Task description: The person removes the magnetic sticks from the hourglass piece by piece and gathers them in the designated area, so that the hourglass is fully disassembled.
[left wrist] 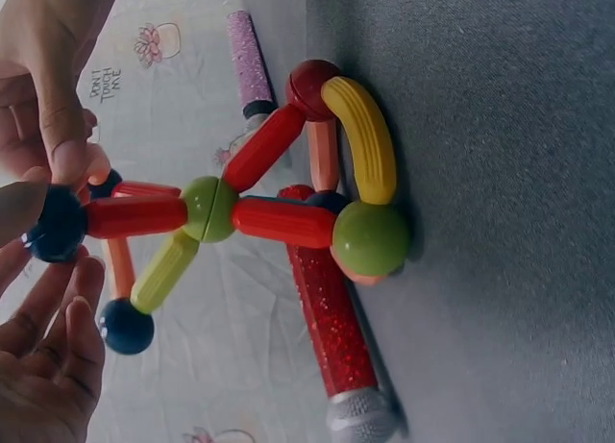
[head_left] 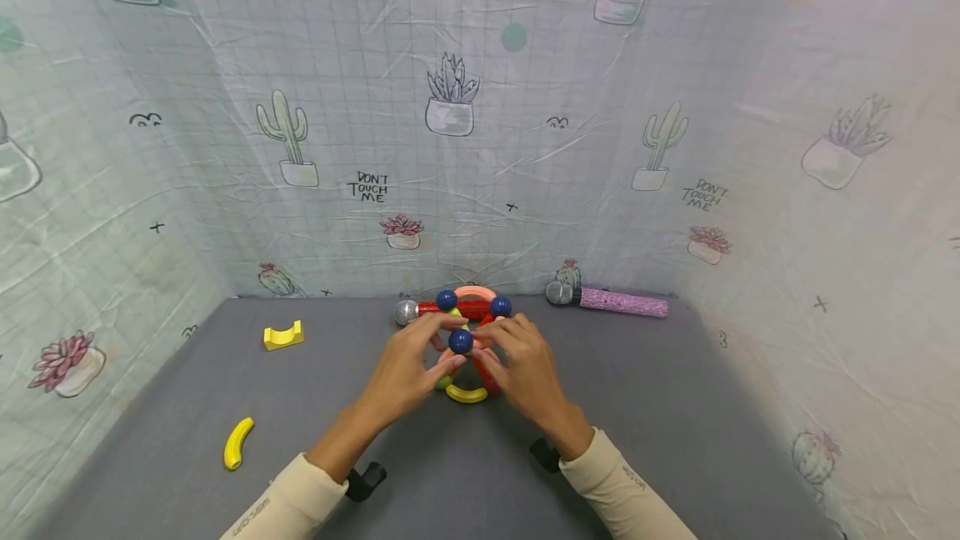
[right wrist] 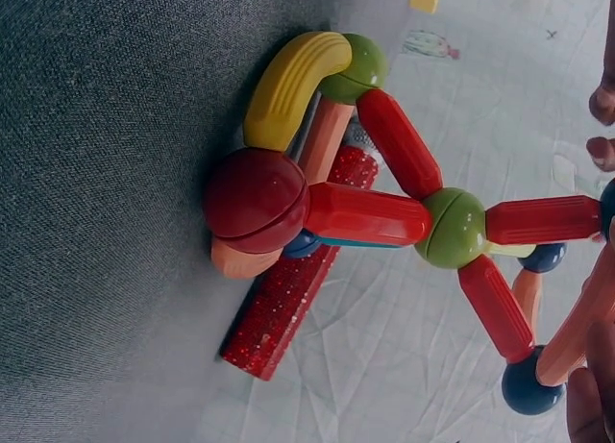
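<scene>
A magnetic ball-and-stick build stands on the grey table. At its top is a blue ball (head_left: 461,342), which my left hand (head_left: 401,369) pinches between thumb and fingers. My right hand (head_left: 528,365) grips a salmon stick (right wrist: 582,318) beside that ball. Under the ball, a red stick (left wrist: 136,216) runs down to a green ball (left wrist: 209,209), where several sticks meet. The base includes a dark red ball (right wrist: 256,201), another green ball (left wrist: 371,238) and a curved yellow stick (head_left: 467,395). Further blue balls, one of them (head_left: 501,305) behind my right hand, join the upper sticks.
A red glitter microphone (head_left: 427,308) lies right behind the build. A pink-purple one (head_left: 622,302) lies at the back right. To the left are a yellow notched block (head_left: 283,336) and a loose curved yellow stick (head_left: 237,443). A cactus-print curtain (head_left: 480,157) surrounds the table.
</scene>
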Demonstrator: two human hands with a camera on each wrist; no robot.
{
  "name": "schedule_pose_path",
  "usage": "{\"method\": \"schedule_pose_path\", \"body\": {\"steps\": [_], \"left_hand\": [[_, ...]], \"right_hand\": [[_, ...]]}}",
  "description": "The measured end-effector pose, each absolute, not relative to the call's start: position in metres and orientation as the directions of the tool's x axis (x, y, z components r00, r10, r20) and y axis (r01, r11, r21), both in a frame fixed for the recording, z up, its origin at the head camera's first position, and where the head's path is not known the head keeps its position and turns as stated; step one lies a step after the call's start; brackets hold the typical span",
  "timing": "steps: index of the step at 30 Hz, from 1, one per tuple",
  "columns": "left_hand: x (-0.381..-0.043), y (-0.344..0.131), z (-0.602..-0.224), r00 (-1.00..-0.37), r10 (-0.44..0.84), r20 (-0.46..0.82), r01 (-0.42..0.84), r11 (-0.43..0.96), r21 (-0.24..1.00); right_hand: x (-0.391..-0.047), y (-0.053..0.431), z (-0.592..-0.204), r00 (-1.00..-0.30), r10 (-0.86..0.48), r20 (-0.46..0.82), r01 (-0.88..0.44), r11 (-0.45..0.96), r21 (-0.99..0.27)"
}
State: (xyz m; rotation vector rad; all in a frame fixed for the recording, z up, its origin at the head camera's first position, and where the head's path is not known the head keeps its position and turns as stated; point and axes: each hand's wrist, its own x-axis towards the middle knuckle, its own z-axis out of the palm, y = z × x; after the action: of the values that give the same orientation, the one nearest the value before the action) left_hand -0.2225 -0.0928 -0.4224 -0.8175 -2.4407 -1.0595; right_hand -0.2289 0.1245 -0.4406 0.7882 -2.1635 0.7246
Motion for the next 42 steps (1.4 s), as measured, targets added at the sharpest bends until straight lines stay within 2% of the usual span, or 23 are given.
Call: {"method": "schedule_pose_path", "body": {"steps": [20,29,34,42], "left_hand": [[-0.229,-0.088,-0.421,-0.794,0.408,0.450,0.607,0.563,0.561],[-0.242,-0.095,-0.425,-0.840,0.426,0.337,0.510,0.405,0.759],[-0.249,-0.105,-0.431,-0.852,0.380,0.359,0.488,0.330,0.808],[-0.253,-0.133,-0.444,-0.898,0.243,0.366,0.433,0.344,0.833]], "right_hand": [[-0.233,0.123,-0.444,-0.560,-0.316,0.766,-0.736,0.615,-0.284],[-0.233,0.122,-0.444,-0.567,-0.310,0.763,-0.730,0.618,-0.292],[-0.233,0.122,-0.445,-0.573,-0.313,0.758,-0.727,0.622,-0.293],[-0.233,0.122,-0.446,-0.585,-0.309,0.750,-0.723,0.617,-0.310]]}}
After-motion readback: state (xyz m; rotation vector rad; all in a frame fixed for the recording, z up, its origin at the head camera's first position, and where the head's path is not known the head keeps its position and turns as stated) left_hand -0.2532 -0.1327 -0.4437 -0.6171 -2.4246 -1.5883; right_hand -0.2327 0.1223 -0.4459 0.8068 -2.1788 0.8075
